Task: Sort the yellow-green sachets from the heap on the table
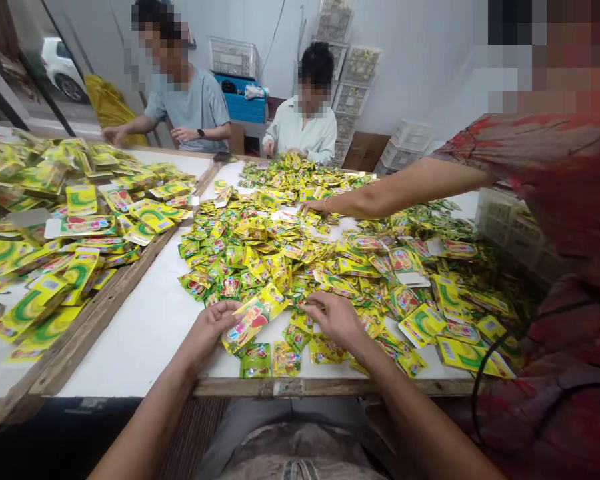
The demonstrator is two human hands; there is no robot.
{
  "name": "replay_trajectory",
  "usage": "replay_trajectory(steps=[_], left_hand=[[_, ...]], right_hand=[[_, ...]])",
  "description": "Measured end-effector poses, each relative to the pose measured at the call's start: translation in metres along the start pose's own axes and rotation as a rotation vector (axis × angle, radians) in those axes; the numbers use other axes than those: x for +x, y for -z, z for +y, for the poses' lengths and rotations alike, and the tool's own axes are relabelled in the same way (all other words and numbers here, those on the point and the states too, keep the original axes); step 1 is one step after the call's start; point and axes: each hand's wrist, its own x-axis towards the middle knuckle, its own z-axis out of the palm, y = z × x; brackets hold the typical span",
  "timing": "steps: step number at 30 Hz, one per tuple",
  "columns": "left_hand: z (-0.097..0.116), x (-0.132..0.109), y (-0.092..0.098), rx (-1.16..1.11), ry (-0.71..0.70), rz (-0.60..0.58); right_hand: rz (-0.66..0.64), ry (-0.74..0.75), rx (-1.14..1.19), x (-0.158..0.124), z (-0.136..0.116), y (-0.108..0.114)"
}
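Note:
My left hand [214,328] is closed on the left edge of a flat yellow carton [255,319] with a colourful printed front, tilted over the near part of the table. Just right of the carton, my right hand [336,321] has its thumb and fingertips pinched together over the small sachets; whether something is between them is hard to see. Several small green and yellow sachets [256,360] lie below the carton near the front edge. A large heap of such sachets [260,257] spreads beyond both hands.
Yellow cartons [445,327] lie piled on the right, and more cartons [85,227] on the left behind a wooden strip [115,303]. A co-worker's arm [395,192] reaches over the heap from the right. Two people sit across the table; white crates [353,99] stand behind.

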Motion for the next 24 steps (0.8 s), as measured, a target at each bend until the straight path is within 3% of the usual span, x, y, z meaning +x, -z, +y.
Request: replay_trajectory(steps=[5, 10, 12, 17, 24], left_hand=[[0.007, 0.002, -0.005, 0.004, 0.026, 0.008], [0.008, 0.004, -0.012, 0.004, 0.059, 0.013], [0.008, 0.006, -0.014, -0.007, 0.067, 0.034], [0.008, 0.012, -0.02, -0.032, 0.05, 0.067], [0.004, 0.008, -0.021, -0.048, 0.064, 0.081]], right_hand=[[0.08, 0.164, -0.061, -0.019, 0.0, -0.002], [-0.024, 0.299, -0.152, -0.017, -0.003, -0.007], [-0.03, 0.257, -0.185, -0.01, 0.0, -0.011], [-0.276, 0.143, -0.308, 0.012, 0.004, -0.02], [-0.235, 0.126, -0.353, 0.024, 0.001, -0.02]])
